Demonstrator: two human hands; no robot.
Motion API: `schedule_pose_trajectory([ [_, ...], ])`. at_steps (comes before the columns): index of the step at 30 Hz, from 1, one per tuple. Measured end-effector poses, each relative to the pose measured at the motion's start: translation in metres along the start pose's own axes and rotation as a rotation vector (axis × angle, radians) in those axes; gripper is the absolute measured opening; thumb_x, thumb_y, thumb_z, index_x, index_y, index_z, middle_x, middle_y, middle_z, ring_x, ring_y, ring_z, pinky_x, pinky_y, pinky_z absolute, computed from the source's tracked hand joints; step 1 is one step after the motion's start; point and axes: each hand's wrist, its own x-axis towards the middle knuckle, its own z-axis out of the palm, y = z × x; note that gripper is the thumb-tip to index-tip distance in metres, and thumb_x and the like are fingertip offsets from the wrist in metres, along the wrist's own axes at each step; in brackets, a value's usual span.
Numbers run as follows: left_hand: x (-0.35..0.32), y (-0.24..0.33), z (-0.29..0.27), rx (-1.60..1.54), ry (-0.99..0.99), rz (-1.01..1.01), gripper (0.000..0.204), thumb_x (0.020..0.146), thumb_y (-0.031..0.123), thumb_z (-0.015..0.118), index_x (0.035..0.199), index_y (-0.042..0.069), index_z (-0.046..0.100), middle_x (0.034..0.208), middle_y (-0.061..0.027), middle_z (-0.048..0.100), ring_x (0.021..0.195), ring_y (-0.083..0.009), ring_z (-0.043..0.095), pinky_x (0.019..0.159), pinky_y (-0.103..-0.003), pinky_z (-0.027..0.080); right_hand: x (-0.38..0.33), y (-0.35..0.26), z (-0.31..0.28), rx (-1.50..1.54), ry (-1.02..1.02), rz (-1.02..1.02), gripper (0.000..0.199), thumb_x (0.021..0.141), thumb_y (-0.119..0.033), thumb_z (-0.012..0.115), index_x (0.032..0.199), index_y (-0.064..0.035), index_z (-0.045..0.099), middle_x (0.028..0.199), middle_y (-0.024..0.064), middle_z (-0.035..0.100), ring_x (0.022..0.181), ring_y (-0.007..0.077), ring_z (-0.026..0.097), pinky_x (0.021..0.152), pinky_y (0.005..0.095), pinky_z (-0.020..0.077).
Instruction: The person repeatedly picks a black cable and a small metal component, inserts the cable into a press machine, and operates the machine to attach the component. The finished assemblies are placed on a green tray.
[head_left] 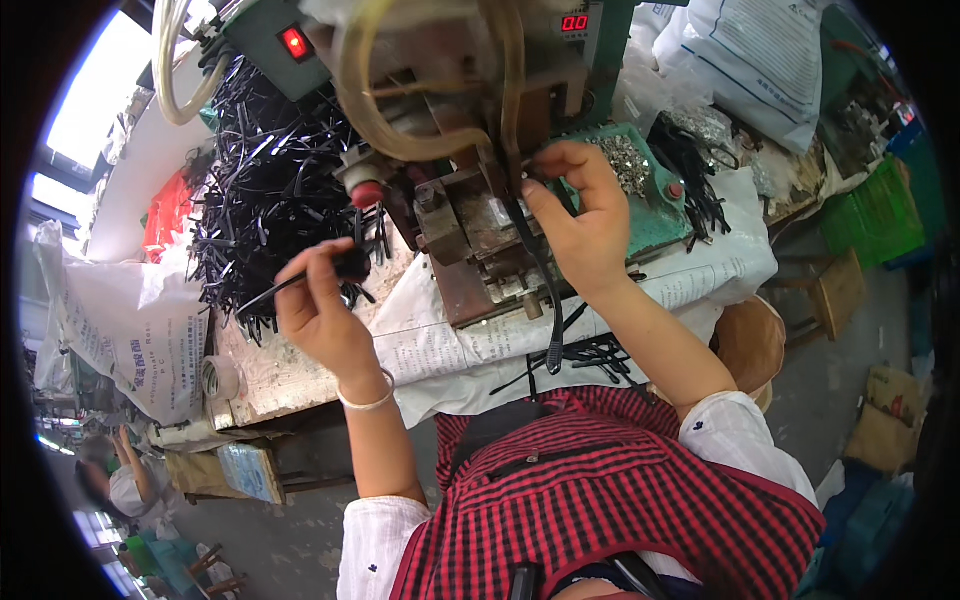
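My left hand [325, 310] pinches a slim black eyeglass temple [268, 297], beside a heap of similar black temples [265, 180]. In the middle stands a bench machine [470, 235] with a metal fixture and thick yellowish hoses [375, 125]. Another black temple [545, 285] sits in the fixture, its curved tip hanging down toward me. My right hand [585, 235] is at the fixture's right side, thumb and forefinger closed near the upper end of that temple. What lies between those fingertips is too small to make out.
Right of the machine, a green tray [660, 225] holds small metal parts [625, 165]. A red button [367, 194] sticks out on the machine's left. Loose temples [600, 358] lie at the front edge on white sacking [460, 345]. A tape roll [220, 378] stands at the left corner.
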Motion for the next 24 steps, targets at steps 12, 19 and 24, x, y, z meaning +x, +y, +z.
schedule_pose_trajectory([
  [12, 0.011, 0.055, 0.051, 0.133, -0.381, 0.589, 0.022, 0.080, -0.011, 0.077, 0.098, -0.002, 0.070, 0.093, -0.0119, 0.076, 0.089, -0.0254, 0.076, 0.080, -0.034, 0.061, -0.012, -0.034, -0.016, -0.034, -0.152, -0.014, 0.047, 0.086, 0.001, 0.068, 0.133, -0.0015, 0.062, 0.122, 0.0147, 0.072, 0.109, 0.0277, 0.070, 0.101, 0.0363, 0.0509],
  [19, -0.026, 0.031, 0.085, 0.409, -0.590, 1.000, 0.018, 0.075, 0.004, 0.082, 0.091, 0.004, 0.075, 0.098, -0.0092, 0.074, 0.059, -0.0110, 0.059, 0.051, -0.026, 0.045, -0.017, 0.062, -0.114, -0.722, -0.216, 0.062, 0.030, 0.092, -0.001, 0.058, 0.119, -0.0025, 0.072, 0.115, 0.0185, 0.074, 0.111, 0.0325, 0.070, 0.097, 0.0390, 0.0531],
  [24, -0.030, 0.020, 0.089, 0.353, -0.480, 1.007, 0.019, 0.074, 0.006, 0.084, 0.091, 0.005, 0.075, 0.095, -0.0076, 0.074, 0.055, -0.0107, 0.058, 0.049, -0.026, 0.043, 0.011, 0.063, -0.126, -0.483, 0.102, -0.006, 0.024, 0.092, -0.003, 0.059, 0.113, -0.0037, 0.071, 0.106, 0.0169, 0.074, 0.097, 0.0336, 0.072, 0.087, 0.0387, 0.0556],
])
